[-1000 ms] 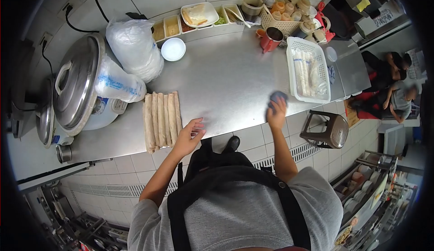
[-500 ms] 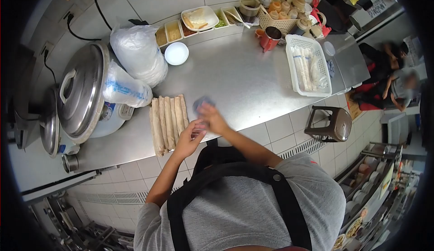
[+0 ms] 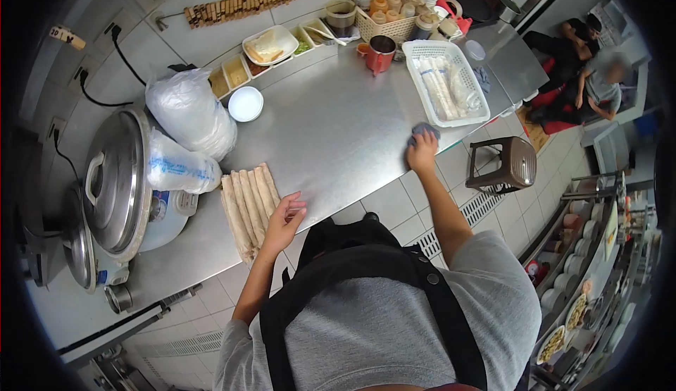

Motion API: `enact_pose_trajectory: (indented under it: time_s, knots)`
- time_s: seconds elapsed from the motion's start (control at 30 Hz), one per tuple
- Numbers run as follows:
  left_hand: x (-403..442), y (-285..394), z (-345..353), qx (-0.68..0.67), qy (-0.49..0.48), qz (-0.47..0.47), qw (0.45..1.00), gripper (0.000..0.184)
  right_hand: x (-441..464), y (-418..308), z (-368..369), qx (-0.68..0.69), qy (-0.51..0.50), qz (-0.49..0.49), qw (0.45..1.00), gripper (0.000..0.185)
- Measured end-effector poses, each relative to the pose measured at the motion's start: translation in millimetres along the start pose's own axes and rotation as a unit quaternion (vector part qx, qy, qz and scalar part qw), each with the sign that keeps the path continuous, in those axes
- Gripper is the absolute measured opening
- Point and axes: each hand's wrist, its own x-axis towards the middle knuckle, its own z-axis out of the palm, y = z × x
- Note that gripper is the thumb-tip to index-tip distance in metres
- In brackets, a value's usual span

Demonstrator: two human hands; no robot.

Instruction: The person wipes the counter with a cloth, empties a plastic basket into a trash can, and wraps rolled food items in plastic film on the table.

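My right hand presses a bunched blue-grey cloth onto the steel counter, near its front edge and just below the white basket. My left hand is open, with its fingers loosely curled and nothing in them. It hovers at the counter's front edge, right beside a row of several long, pale beige rolls. The rolls lie side by side. In the white perforated basket lie plastic-wrapped long white rolls.
A large lidded steel pot and stuffed plastic bags stand at left. A white bowl, condiment tubs, a red jug and bottles line the back. A brown stool stands on the floor; two people sit at far right.
My right hand has swept the cloth rightward from beside my left hand to below the white basket. My hands are now apart. The view has shifted slightly.
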Motion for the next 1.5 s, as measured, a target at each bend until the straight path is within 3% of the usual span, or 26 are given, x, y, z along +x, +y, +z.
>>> enact_pose_trajectory:
  time_s: [0.07, 0.17, 0.27, 0.3, 0.37, 0.43, 0.57, 0.63, 0.73, 0.8, 0.87, 0.93, 1.0, 1.03, 1.07, 1.1, 1.13, 1.17, 1.2, 1.27, 1.33, 1.4, 1.47, 1.5]
  knots:
    - [7.4, 3.5, 4.1, 0.017, -0.013, 0.014, 1.000, 0.043, 31.7, -35.7, 25.5, -0.077, -0.028, 0.051, 0.995, 0.046]
    - [21.9, 9.1, 12.6, 0.041, -0.044, 0.035, 0.998, 0.042, 55.6, -93.3, 74.2, -0.044, -0.028, -0.065, 0.997, 0.045]
    - [45.9, 22.7, 23.7, 0.052, -0.093, 0.053, 0.993, 0.042, 13.8, -154.1, 87.8, 0.207, -0.086, -0.265, 0.938, 0.026]
    - [53.3, 27.8, 28.7, 0.051, -0.114, 0.062, 0.990, 0.042, -9.1, -164.8, 79.8, 0.234, -0.167, -0.312, 0.905, 0.027]
    - [71.1, 34.5, 35.1, 0.055, -0.150, 0.078, 0.984, 0.043, -57.0, -159.6, 62.5, 0.322, -0.179, -0.274, 0.888, 0.025]
    - [90.0, 38.5, 42.2, 0.040, -0.182, 0.071, 0.980, 0.043, -85.4, -127.2, 34.9, 0.354, -0.196, -0.299, 0.864, 0.019]
    - [114.0, 40.7, 69.5, 0.068, -0.218, 0.079, 0.970, 0.043, -101.0, -19.9, -47.8, 0.318, -0.122, -0.135, 0.930, 0.014]
    - [122.1, 39.8, 90.1, 0.078, -0.240, 0.078, 0.965, 0.043, -97.8, 59.1, -65.2, 0.255, -0.045, 0.031, 0.966, 0.012]
    - [137.0, 41.5, 130.3, 0.101, -0.269, 0.067, 0.956, 0.042, -64.0, 156.2, -108.7, 0.241, 0.089, 0.227, 0.939, 0.012]
    - [152.7, 41.5, 167.9, 0.114, -0.301, 0.048, 0.946, 0.041, -27.0, 198.6, -133.8, 0.297, 0.230, 0.283, 0.883, 0.020]
    - [166.2, 53.8, 214.8, 0.129, -0.320, 0.048, 0.937, 0.041, 18.1, 248.3, -136.3, 0.391, 0.291, 0.246, 0.838, 0.028]
    - [185.3, 63.1, 271.5, 0.142, -0.337, 0.032, 0.930, 0.041, 65.4, 242.9, -171.7, 0.452, 0.280, 0.254, 0.808, 0.031]
    - [202.5, 67.0, 331.3, 0.137, -0.342, 0.034, 0.929, 0.041, 113.7, 274.7, -147.7, 0.412, 0.258, 0.226, 0.844, 0.031]
    - [210.0, 69.3, 359.3, 0.157, -0.348, 0.032, 0.924, 0.040, 134.5, 280.5, -139.8, 0.384, 0.279, 0.155, 0.866, 0.033]
    - [218.6, 72.7, 384.6, 0.178, -0.354, 0.029, 0.918, 0.040, 151.0, 277.3, -138.7, 0.383, 0.243, 0.181, 0.872, 0.034]
    - [224.8, 78.1, 411.2, 0.181, -0.362, 0.024, 0.914, 0.039, 172.7, 293.0, -110.9, 0.343, 0.218, 0.139, 0.903, 0.034]
    - [233.5, 79.7, 434.5, 0.184, -0.366, 0.018, 0.912, 0.039, 183.5, 288.9, -95.6, 0.319, 0.254, 0.117, 0.905, 0.036]
    - [241.7, 80.0, 454.9, 0.214, -0.366, 0.029, 0.905, 0.040, 195.2, 295.1, -81.1, 0.332, 0.222, 0.095, 0.912, 0.034]
    - [248.8, 80.5, 472.9, 0.245, -0.366, 0.039, 0.897, 0.040, 202.3, 296.4, -88.8, 0.480, 0.112, 0.113, 0.863, 0.032]
    - [260.9, 88.3, 502.7, 0.278, -0.368, 0.048, 0.886, 0.041, 203.4, 316.3, -85.0, 0.501, 0.088, 0.121, 0.852, 0.028]
    - [269.2, 95.4, 525.2, 0.298, -0.359, 0.043, 0.884, 0.041, 201.1, 348.8, -99.8, 0.637, 0.025, 0.240, 0.732, 0.022]
    - [277.7, 96.0, 539.9, 0.299, -0.358, 0.026, 0.884, 0.041, 205.2, 404.3, -72.3, 0.567, 0.288, 0.324, 0.701, 0.018]
    - [284.4, 91.5, 550.0, 0.301, -0.357, 0.010, 0.884, 0.040, 214.3, 467.4, -50.0, 0.450, 0.369, 0.451, 0.677, 0.025]
    - [285.9, 86.9, 554.7, 0.289, -0.353, 0.010, 0.890, 0.040, 217.0, 486.7, -56.6, 0.312, 0.373, 0.496, 0.719, 0.039]
